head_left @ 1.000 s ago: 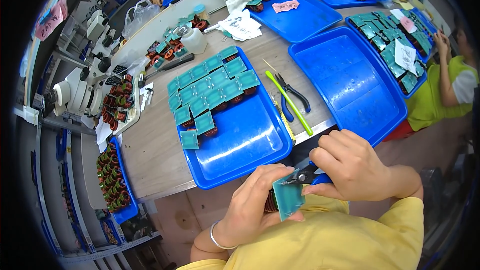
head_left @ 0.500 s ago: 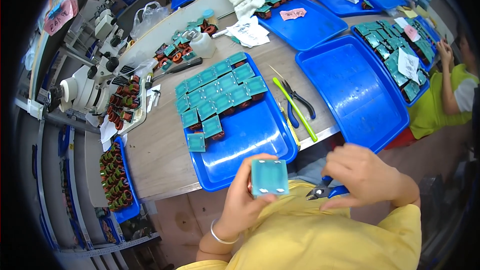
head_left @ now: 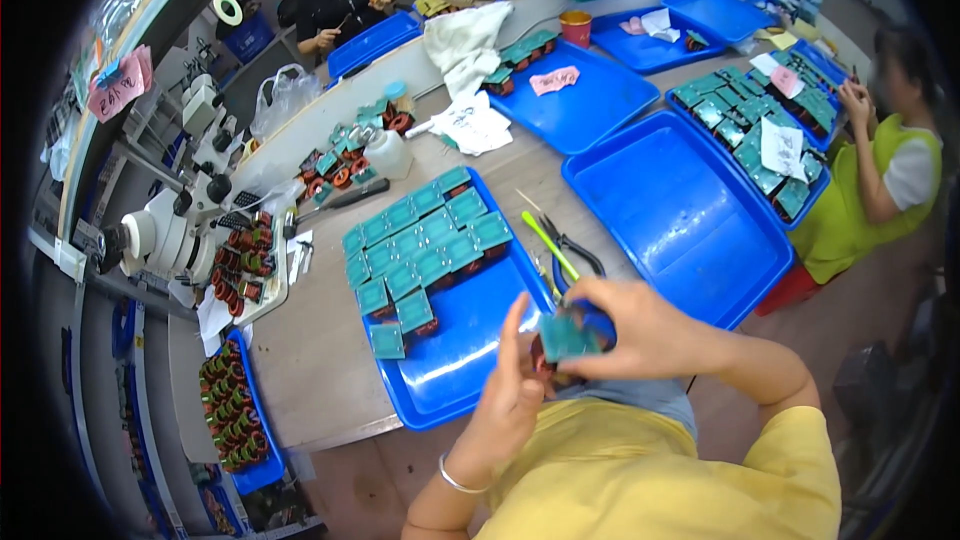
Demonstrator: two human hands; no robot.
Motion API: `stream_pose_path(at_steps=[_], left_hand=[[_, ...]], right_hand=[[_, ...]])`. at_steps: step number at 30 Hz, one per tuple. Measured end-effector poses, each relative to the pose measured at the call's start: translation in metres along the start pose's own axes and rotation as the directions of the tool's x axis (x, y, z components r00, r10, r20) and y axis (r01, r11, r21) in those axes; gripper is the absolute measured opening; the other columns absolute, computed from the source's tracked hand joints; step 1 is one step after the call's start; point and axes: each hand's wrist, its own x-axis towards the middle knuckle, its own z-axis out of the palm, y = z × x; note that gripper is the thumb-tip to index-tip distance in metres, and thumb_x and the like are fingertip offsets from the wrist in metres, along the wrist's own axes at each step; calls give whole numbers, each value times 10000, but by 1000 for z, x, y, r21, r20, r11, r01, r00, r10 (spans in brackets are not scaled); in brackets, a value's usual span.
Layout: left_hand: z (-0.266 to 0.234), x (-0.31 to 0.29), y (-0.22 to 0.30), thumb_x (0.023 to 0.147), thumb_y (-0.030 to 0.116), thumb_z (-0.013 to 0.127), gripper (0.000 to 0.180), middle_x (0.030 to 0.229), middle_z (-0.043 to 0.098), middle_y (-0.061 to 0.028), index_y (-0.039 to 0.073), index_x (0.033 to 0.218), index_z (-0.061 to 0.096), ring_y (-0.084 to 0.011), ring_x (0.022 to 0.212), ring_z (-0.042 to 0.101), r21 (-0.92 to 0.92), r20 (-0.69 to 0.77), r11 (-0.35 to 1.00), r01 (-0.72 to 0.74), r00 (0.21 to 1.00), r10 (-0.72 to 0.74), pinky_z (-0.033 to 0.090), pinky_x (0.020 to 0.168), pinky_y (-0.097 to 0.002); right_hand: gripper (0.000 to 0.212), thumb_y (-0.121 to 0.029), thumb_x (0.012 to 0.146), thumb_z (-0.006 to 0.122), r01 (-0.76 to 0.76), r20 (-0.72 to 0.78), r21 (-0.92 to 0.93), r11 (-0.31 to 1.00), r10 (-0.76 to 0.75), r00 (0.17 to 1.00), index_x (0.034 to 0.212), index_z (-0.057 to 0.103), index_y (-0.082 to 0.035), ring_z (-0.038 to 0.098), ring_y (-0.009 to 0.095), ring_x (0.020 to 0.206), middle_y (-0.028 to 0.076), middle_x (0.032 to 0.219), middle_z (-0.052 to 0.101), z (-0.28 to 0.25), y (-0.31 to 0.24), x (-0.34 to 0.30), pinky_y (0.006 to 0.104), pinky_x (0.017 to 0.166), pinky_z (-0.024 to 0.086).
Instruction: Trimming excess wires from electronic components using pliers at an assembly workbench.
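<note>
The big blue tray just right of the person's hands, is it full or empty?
Empty. The big blue tray shows only bare blue bottom, while the tray beside it holds rows of teal boards.

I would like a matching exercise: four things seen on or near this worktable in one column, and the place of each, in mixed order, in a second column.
Things:
1. teal part
2. microscope
3. green-handled tool
4. white cloth

Places:
A. at the left edge of the table
B. between the two nearest blue trays
C. held in both hands
D. at the far side of the table, beside a tray

Pairs: 1-C, 2-A, 3-B, 4-D
</note>
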Motion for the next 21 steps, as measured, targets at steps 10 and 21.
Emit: stream_pose_path(at_steps=[10, 21], left_hand=[[-74, 32, -34, 624, 132, 759, 509, 1088, 482, -123, 64, 1078, 540, -310, 1028, 432, 938, -287, 299, 173, 874, 393, 371, 865, -393], [-101, 13, -45, 570, 67, 766, 624, 1111, 474, -103, 88, 1139, 509, -303, 1058, 416, 928, -340, 274, 251, 873, 350, 325, 907, -407]], right_hand=[[481, -300, 653, 732, -484, -612, -378, 789, 179, 770, 874, 527, 75, 593, 394, 802, 266, 842, 596, -52, 134, 98, 430, 697, 477], [397, -230, 715, 702, -283, -571, -415, 865, -6, 821, 969, 550, 35, 576, 320, 791, 177, 918, 567, -36, 110, 81, 367, 687, 460]])
